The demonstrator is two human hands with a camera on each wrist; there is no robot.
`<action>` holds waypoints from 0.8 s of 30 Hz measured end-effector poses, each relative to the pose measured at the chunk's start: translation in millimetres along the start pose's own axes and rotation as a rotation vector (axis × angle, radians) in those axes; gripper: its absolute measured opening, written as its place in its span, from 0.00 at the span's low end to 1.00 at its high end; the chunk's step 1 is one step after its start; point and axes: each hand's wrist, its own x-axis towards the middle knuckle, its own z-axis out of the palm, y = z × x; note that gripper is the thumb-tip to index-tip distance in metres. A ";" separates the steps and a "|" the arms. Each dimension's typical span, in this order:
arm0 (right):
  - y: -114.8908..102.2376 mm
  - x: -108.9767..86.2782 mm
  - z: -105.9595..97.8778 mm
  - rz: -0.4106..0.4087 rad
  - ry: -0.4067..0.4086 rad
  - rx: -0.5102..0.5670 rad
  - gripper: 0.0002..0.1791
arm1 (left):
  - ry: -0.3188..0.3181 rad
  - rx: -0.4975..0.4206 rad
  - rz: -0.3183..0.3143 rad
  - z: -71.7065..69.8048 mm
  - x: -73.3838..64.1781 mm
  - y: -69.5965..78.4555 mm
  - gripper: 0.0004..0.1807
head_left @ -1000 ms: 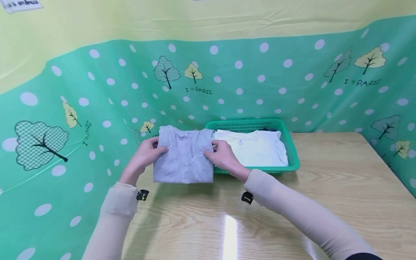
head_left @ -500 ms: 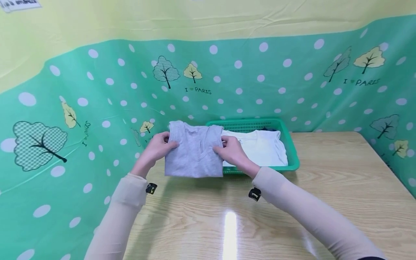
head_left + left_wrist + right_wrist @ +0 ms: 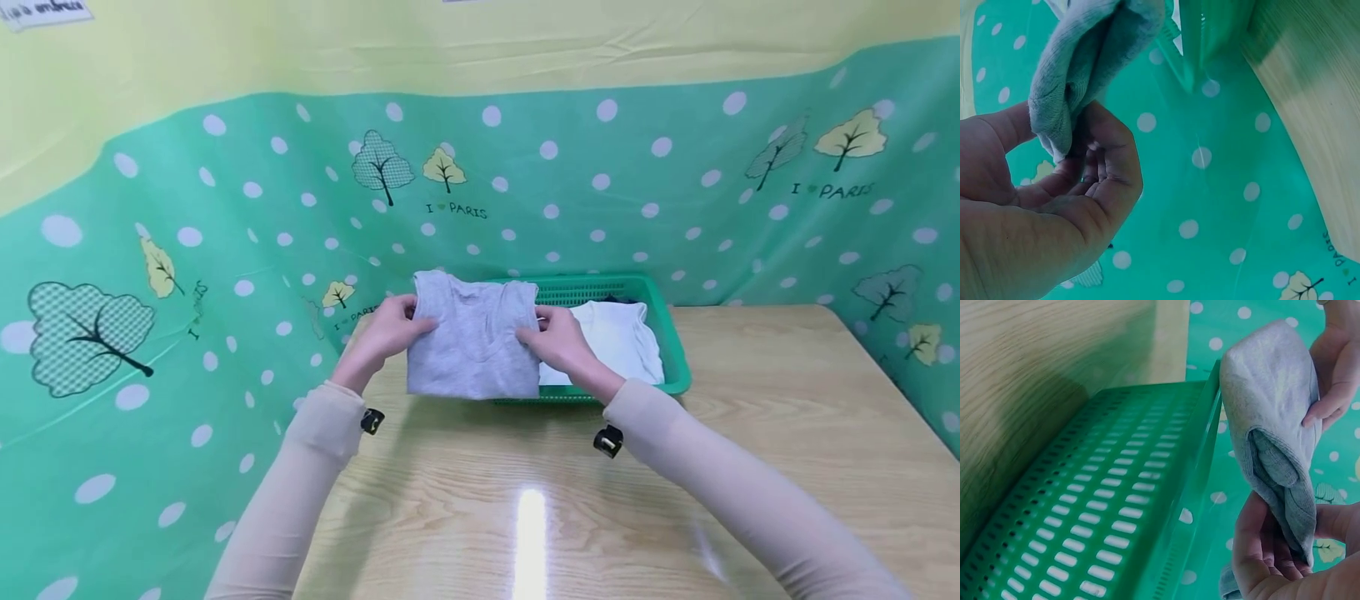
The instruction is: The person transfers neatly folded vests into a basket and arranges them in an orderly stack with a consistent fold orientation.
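Observation:
A folded grey V-neck shirt [image 3: 474, 342] is held up between both hands, clear of the table in the head view. My left hand [image 3: 392, 329] pinches its left edge between thumb and fingers; the left wrist view shows the folded grey layers [image 3: 1079, 81] in that grip. At the opposite edge my right hand [image 3: 561, 340] pinches the cloth, with the thumb in front. The shirt overlaps the left part of a green plastic basket [image 3: 672, 350] in the head view. Inside the basket lies a folded white shirt [image 3: 618, 337], partly hidden behind the grey one and my right hand.
The basket's slotted side [image 3: 1097, 506] rises close to the grey shirt in the right wrist view. Something dark shows at the basket's back right. A wood-grain table [image 3: 765, 417] extends to the right and front. A green dotted cloth [image 3: 600, 217] hangs behind and at both sides.
Both hands have carried the grey shirt to the right and slightly up in the head view. It now covers more of the basket and the white shirt. The basket has stayed in place.

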 end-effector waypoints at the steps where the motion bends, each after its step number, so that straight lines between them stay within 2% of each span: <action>1: 0.6 0.0 -1.7 0.004 0.003 -0.004 0.25 | -0.005 -0.005 0.006 1.9 1.3 1.2 0.20; 12: 7.2 6.5 -31.6 0.026 0.035 -0.010 0.26 | -0.031 0.043 0.052 18.6 19.8 20.5 0.22; 17: 11.2 11.0 -44.5 0.031 0.035 -0.011 0.27 | -0.032 0.042 0.065 27.0 29.1 27.7 0.20; 24: 16.4 16.7 -62.6 0.052 0.035 -0.067 0.26 | -0.045 0.031 0.077 38.9 36.8 32.8 0.16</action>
